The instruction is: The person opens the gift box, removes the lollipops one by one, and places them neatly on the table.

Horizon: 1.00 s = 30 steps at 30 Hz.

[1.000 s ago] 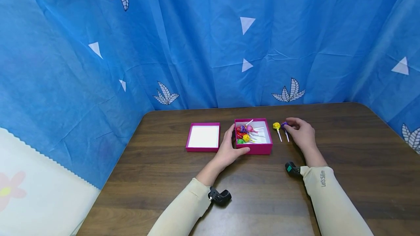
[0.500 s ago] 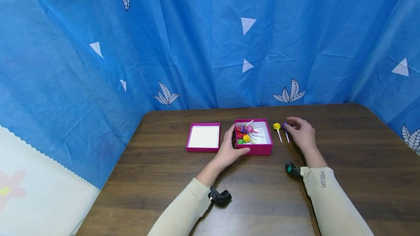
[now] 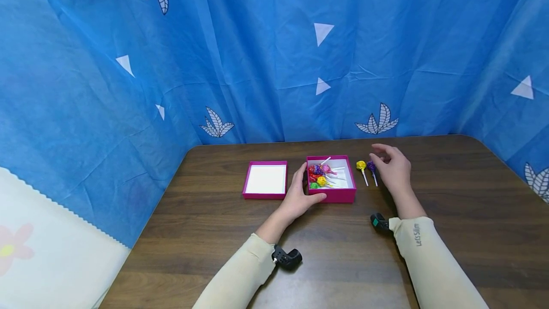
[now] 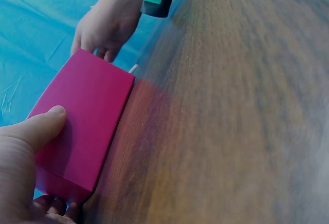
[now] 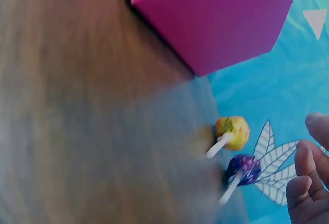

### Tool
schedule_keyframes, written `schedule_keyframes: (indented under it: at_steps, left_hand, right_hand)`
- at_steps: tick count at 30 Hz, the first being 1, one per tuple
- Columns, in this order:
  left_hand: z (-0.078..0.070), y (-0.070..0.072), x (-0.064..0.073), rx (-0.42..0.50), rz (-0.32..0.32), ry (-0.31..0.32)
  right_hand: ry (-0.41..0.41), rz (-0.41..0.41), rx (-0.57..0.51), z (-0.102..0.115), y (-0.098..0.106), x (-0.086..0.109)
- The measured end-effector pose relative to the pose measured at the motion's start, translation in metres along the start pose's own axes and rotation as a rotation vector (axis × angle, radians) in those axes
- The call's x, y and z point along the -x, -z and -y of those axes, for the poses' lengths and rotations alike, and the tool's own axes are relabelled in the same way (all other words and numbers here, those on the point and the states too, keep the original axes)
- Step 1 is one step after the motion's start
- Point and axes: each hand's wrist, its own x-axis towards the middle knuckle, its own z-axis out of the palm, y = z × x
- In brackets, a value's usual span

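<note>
right hand [image 3: 394, 169] just let go of the purple lollipop [image 3: 371, 167] | fingertips [image 5: 300, 185] off it now, shifted up a bit from here

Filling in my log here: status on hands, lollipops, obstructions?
Left hand holding pink box. Right hand empty, beside purple lollipop. Yellow lollipop alongside, both outside pink box. No obstruction seen.

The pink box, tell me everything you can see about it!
The pink box looks like stiff, smooth card, deep pink outside and white inside, with square corners. It stands open on the wooden table, with wrapped lollipops inside, their colourful heads mostly toward its left side. The left hand holds it, thumb on the front wall and fingers along the left side.
</note>
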Motion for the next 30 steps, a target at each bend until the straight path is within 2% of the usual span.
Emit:
schedule_keyframes:
  at_steps: [12, 30]
  left_hand:
    - [0.0, -0.001, 0.0, 0.007, -0.003, -0.018]
    - [-0.001, 0.0, 0.0, -0.012, -0.002, -0.001]
  right_hand:
    - [0.04, -0.039, -0.108, 0.027, -0.004, 0.001]
    - [0.156, 0.121, -0.147, 0.057, -0.03, 0.018]
